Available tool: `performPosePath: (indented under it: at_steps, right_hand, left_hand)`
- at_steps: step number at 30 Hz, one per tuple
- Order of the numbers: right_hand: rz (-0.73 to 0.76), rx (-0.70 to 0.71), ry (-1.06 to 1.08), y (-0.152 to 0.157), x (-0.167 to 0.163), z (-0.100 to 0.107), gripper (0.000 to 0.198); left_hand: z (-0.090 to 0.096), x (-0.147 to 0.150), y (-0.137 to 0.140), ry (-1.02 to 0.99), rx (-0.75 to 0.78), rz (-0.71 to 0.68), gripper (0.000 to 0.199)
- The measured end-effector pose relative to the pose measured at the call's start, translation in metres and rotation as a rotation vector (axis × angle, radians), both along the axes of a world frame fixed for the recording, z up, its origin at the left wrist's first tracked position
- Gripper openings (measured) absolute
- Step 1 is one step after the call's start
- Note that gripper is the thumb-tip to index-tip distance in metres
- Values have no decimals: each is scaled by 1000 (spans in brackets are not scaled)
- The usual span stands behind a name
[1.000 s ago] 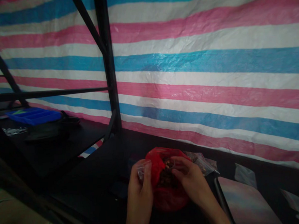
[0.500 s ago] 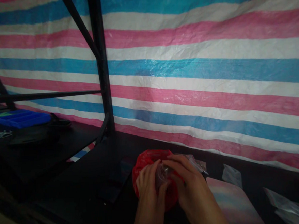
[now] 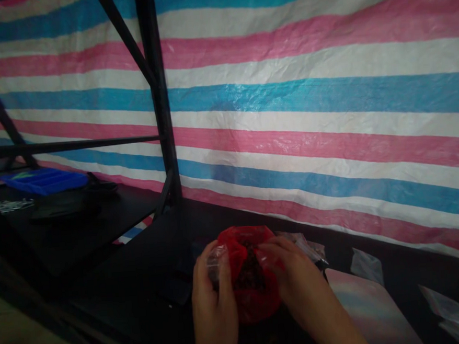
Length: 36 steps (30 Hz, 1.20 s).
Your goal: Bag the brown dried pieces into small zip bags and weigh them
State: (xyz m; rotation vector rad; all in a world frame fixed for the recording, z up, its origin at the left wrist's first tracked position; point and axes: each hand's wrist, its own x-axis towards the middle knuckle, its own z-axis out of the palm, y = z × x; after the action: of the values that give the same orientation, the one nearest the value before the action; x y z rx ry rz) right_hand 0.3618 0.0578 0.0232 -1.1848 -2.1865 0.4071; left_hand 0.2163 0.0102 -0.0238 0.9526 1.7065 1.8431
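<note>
A red plastic bag (image 3: 254, 306) stands with its mouth wide on the black shelf, low in the middle of the head view. Small dark pieces (image 3: 250, 272), too dim to name, lie inside it. My left hand (image 3: 214, 293), at the bag's left side, is closed on a small clear plastic bag (image 3: 218, 256). On the opposite side my right hand (image 3: 295, 272) pinches the red bag near its rim. Its fingertips are partly hidden by the red plastic.
Behind the red bag lie clear packets (image 3: 303, 243). To the right are a pale, shiny flat panel (image 3: 368, 298) and more clear bags (image 3: 367, 265). A blue compartment tray (image 3: 45, 180) sits on the left shelf, beyond a black metal post (image 3: 162, 108). Striped sheeting hangs behind.
My hands have parted from over the red bag's middle, left hand going left with the clear bag. The dark contents now show. The view has shifted slightly.
</note>
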Motion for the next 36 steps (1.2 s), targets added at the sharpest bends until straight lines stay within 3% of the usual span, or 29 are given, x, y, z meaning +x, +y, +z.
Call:
performPosePath:
  at_steps: [3,8,11,15,20,26,31,33,36]
  right_hand:
    - [17,-135,-111,5,-6,-14,51]
    - [-12,-225,-136,9,-17,-27,61]
    - [58,-246,-68,8,-21,-31,60]
    - [130,-280,88,5,-23,-36,55]
    - [175,-437,341,4,-26,-41,47]
    - [92,-518,468,11,-19,-44,43]
    - [112,-514,673,9,-2,-23,33]
    - [107,-466,693,4,1,-14,31]
    - [101,-265,572,-5,-1,-4,34]
  left_hand:
    - [-1,-7,-9,20,-146,23,64]
    - [-14,-8,-17,75,-199,-165,57]
    - [-12,-7,-17,-49,-180,-176,64]
    - [-8,-12,-11,-260,-169,-94,74]
    - [-14,-18,-5,-454,-125,-140,81]
    - [-7,-15,-5,-159,-40,-78,69]
    - [-11,-9,-2,117,-85,-87,63]
    - [-15,-6,-1,180,-88,-134,60]
    - [-25,-1,0,255,-64,-221,51]
